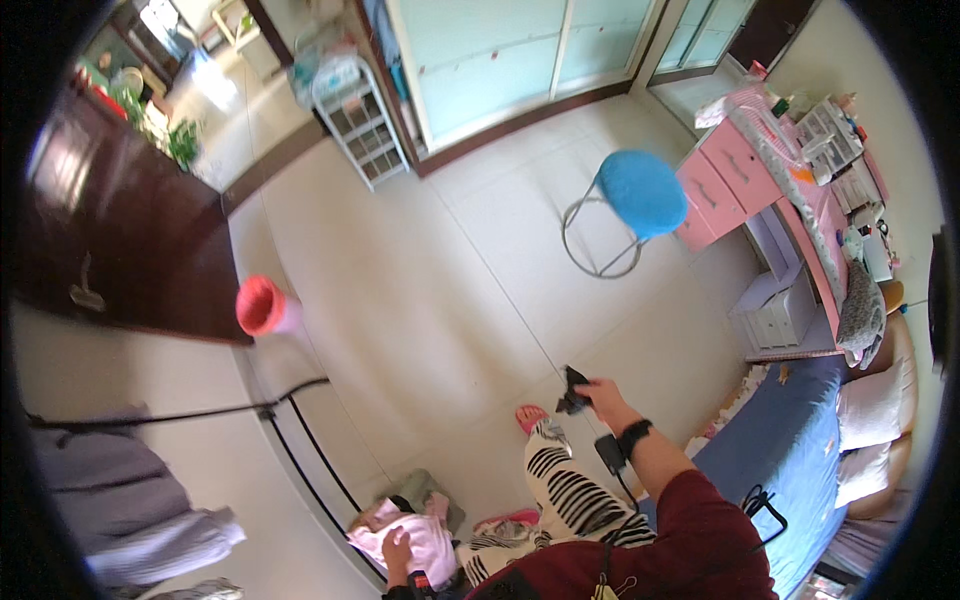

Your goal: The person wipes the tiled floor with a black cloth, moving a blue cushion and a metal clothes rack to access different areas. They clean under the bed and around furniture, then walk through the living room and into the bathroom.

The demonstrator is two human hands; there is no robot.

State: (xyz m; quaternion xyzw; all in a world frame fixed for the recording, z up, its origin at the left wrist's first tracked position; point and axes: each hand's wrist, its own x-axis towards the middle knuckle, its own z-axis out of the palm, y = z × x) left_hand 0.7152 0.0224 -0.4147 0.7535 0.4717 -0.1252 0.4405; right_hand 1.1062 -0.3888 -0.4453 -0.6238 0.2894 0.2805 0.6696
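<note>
My right hand [603, 398] reaches out over the floor with its fingers closed round a small, dark, crumpled item [573, 390], which looks like a piece of black cloth; its kind is not clear. Down at the lower left, my left hand [397, 550] rests against a bundle of pink clothing [425, 540], its fingers seemingly closed on the fabric. A grey-green garment [425, 497] shows behind the pink one. Below my right hand are my striped trousers [575, 490] and a red slipper [531, 417].
A black metal rack [310, 450] with grey clothes [130, 500] stands at the left. Beyond are a red bin [262, 306], a white shelf cart [365, 125] and a blue round stool [642, 193]. On the right are a pink desk [725, 170] and a blue-covered bed [775, 440].
</note>
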